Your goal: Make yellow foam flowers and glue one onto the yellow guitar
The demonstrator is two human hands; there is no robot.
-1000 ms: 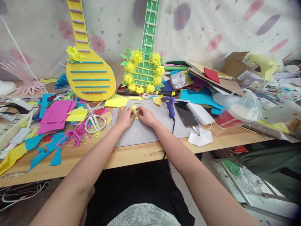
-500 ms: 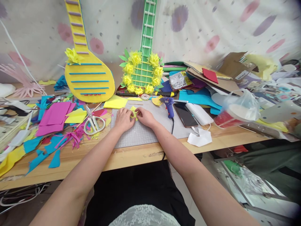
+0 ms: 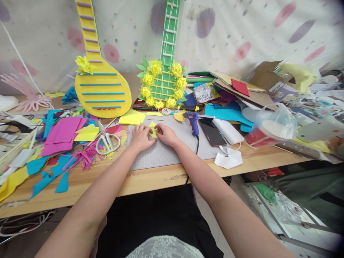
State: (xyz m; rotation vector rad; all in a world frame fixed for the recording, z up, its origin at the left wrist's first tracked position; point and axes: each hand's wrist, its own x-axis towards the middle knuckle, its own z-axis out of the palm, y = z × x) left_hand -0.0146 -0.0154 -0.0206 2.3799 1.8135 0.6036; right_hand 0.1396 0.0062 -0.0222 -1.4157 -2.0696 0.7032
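A small piece of yellow paper [image 3: 153, 127] lies on the grey cutting mat [image 3: 153, 156], between my two hands. My left hand [image 3: 142, 137] rests on the mat with its thumb and fingers closed on the paper's left side. From the other side my right hand [image 3: 166, 134] pinches the same piece with curled fingers. Part of the paper is hidden under the fingertips. A stack of yellow paper [image 3: 132, 116] sits just behind my left hand. White-handled scissors [image 3: 108, 142] lie left of the mat, and a blue glue gun [image 3: 192, 122] stands to the right.
Behind the mat stand a yellow paper instrument [image 3: 103, 96] and a green one [image 3: 164, 84] with yellow flowers. Magenta sheets [image 3: 63, 136] and scraps cover the left. A phone [image 3: 212, 132], a white power bank [image 3: 228, 130] and a bagged red cup [image 3: 264, 132] occupy the right.
Both hands stay in almost the same place around the yellow paper, with only slight finger movement. The whole view has shifted very slightly.
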